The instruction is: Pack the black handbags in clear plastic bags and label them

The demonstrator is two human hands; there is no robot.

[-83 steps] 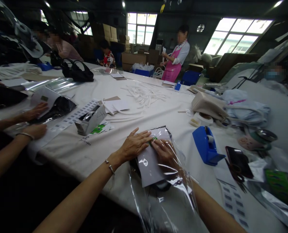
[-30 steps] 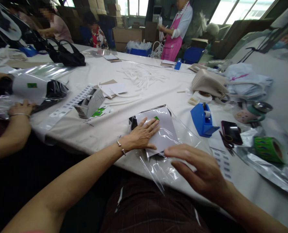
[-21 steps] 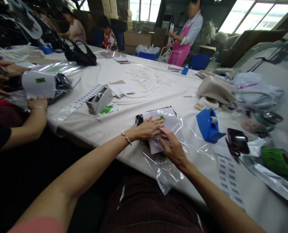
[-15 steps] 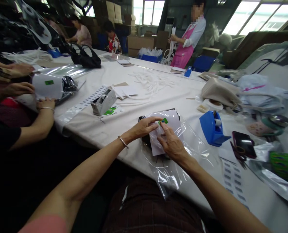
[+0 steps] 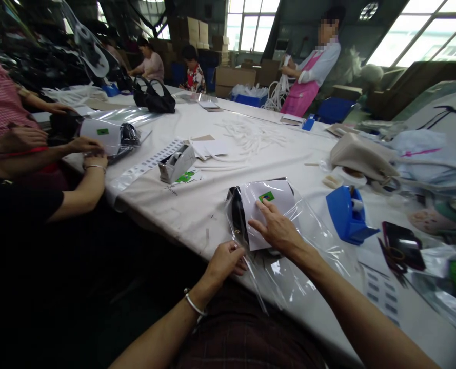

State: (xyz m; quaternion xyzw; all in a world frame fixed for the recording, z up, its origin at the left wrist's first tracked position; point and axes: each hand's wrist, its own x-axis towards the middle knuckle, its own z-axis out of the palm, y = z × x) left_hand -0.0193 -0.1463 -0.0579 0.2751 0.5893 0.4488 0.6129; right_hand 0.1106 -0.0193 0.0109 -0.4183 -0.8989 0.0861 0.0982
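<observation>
In front of me on the table lies a black item, perhaps a handbag, inside a clear plastic bag, with white paper wrapped over it. A small green sticker with a yellow and blue middle sits near the paper's top. My right hand rests on the wrapped paper, fingers stretched out, one fingertip at the sticker's lower edge. At the table's front edge, my left hand has its fingers closed on the lower left edge of the plastic bag. A bracelet circles my left wrist.
A blue tape dispenser stands right of the bag, by scissors and a phone. To the left are a grey tape dispenser and green stickers. A co-worker's hands handle a similar package.
My left hand has left the sticker area and come down to the plastic bag's near edge. My right hand stays on the paper. The view has swung slightly left.
</observation>
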